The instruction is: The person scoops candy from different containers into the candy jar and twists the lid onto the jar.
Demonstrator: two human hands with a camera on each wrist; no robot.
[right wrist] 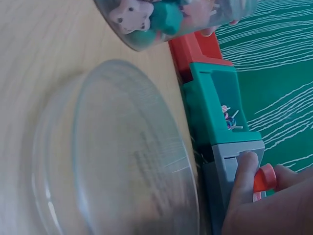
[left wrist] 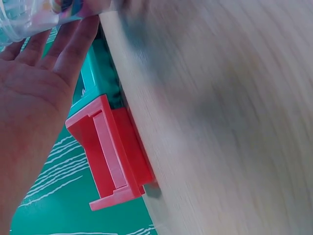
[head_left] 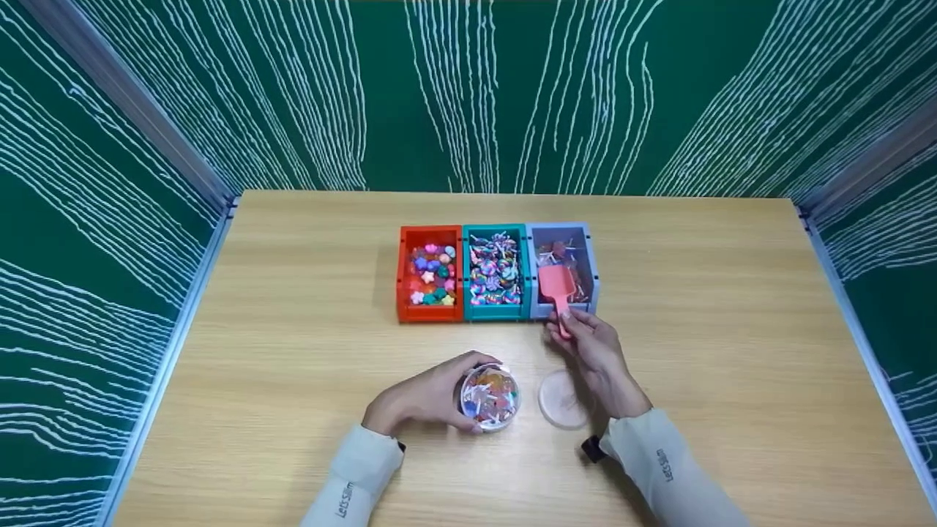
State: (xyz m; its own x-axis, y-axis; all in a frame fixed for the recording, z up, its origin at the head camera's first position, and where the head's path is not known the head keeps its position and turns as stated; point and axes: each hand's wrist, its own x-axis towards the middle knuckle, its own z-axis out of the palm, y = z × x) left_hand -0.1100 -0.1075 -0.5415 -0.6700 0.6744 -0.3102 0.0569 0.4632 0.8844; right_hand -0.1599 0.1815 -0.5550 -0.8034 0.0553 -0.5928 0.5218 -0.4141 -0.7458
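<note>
My left hand (head_left: pixel 443 393) holds a clear plastic jar (head_left: pixel 468 410), thumb on the near side and fingers round the far side. Small mixed pieces fill the jar, with star-shaped beads (right wrist: pixel 132 15) showing through its wall in the right wrist view. My right hand (head_left: pixel 600 355) pinches the handle of a pink scoop (head_left: pixel 557 282). The scoop's blade is over the grey-lilac bin (head_left: pixel 594 293), which contains small pieces with thin sticks. Whether the blade carries anything is too small to tell. A clear round lid (head_left: pixel 562 399) lies on the table beside my right wrist.
Left of the lilac bin stand a teal bin (head_left: pixel 495 313) of swirly lollipop pieces and a red bin (head_left: pixel 430 315) of colourful star and flower beads, joined in a row. The wooden table (head_left: pixel 307 307) is bounded by green walls (head_left: pixel 688 73) with white lines.
</note>
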